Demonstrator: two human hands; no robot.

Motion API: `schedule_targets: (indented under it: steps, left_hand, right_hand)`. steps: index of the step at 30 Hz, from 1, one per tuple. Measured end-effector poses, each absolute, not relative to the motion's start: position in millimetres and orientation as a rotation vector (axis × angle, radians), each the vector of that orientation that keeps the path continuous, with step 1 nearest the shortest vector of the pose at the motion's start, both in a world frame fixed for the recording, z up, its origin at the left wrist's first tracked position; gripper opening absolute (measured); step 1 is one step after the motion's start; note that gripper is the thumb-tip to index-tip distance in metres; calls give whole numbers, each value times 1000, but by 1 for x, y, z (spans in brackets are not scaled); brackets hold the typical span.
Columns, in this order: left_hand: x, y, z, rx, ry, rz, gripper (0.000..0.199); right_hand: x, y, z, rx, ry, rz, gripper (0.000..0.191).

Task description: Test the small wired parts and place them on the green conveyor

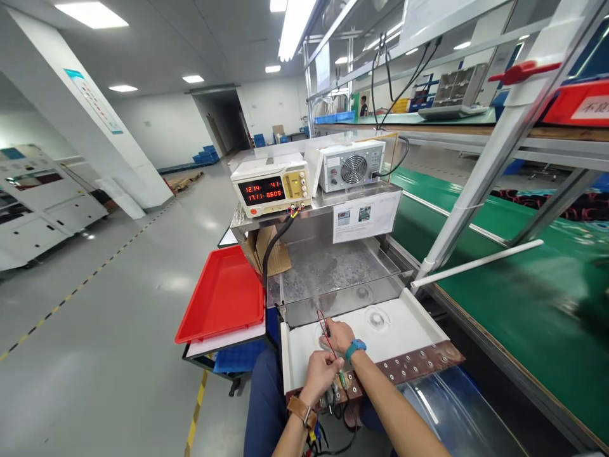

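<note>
One red wire runs above the white worktop, pinched by the left hand, looping beside the curled right hand, its hold unclear; one red tray, leftward, above blue bin.

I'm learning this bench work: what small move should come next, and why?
Perhaps guide the red wire toward the green piece: the left hand appears to pinch the wire, and that piece shows just below this hand.
</note>
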State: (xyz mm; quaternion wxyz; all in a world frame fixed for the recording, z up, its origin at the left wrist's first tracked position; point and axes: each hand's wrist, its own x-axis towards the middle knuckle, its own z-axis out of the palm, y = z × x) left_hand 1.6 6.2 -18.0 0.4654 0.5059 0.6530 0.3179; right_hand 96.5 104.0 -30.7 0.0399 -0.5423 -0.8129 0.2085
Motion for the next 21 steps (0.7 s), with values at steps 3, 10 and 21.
schedule_targets:
  steps: [3, 10, 21]
  left_hand:
    - [0, 7, -23, 1280, 1575, 808, 41]
    - [2, 7, -24, 1312, 1606, 855, 43]
    - [-3, 23, -67, 1243, 1641, 1093, 61]
  right_hand:
    - [96, 103, -28, -1651, -2499, 624, 34]
    - [94, 100, -17, -1671, -2419, 666, 26]
    - [232, 84, 52, -1206, -958, 1127, 39]
